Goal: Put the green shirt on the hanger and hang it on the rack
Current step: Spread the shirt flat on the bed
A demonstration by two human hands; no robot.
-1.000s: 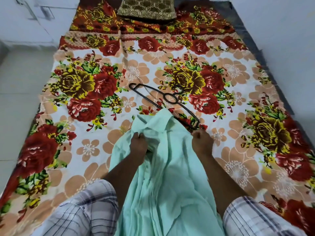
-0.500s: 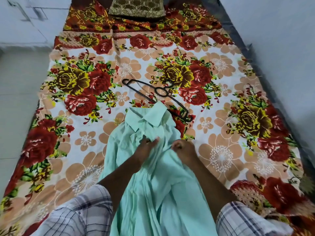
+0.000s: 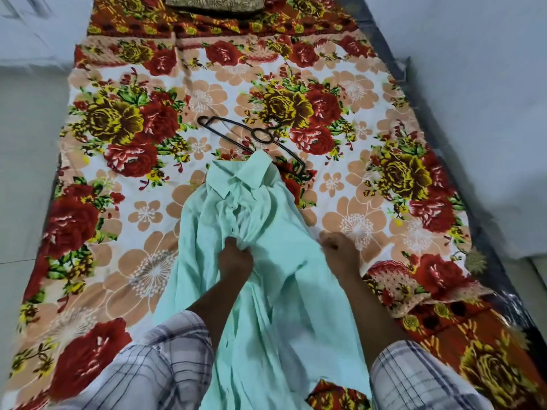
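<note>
The mint-green shirt (image 3: 266, 220) lies lengthwise on the flowered bedsheet, collar pointing away from me. My left hand (image 3: 235, 257) grips a bunch of the shirt's front fabric near the middle. My right hand (image 3: 337, 250) holds the shirt's right edge, fingers curled round the cloth. A black wire hanger (image 3: 260, 137) lies flat on the sheet just beyond the collar, its right end partly hidden under the shirt. No rack is in view.
The bed (image 3: 118, 202) fills the frame, covered in a red and yellow floral sheet. A dark patterned pillow (image 3: 213, 2) sits at the far end. A pale wall (image 3: 488, 113) runs along the right side, tiled floor (image 3: 26, 143) on the left.
Both hands have slid down the shirt from the collar area toward its middle. The right hand moved out to the shirt's right edge. The hanger has stayed put.
</note>
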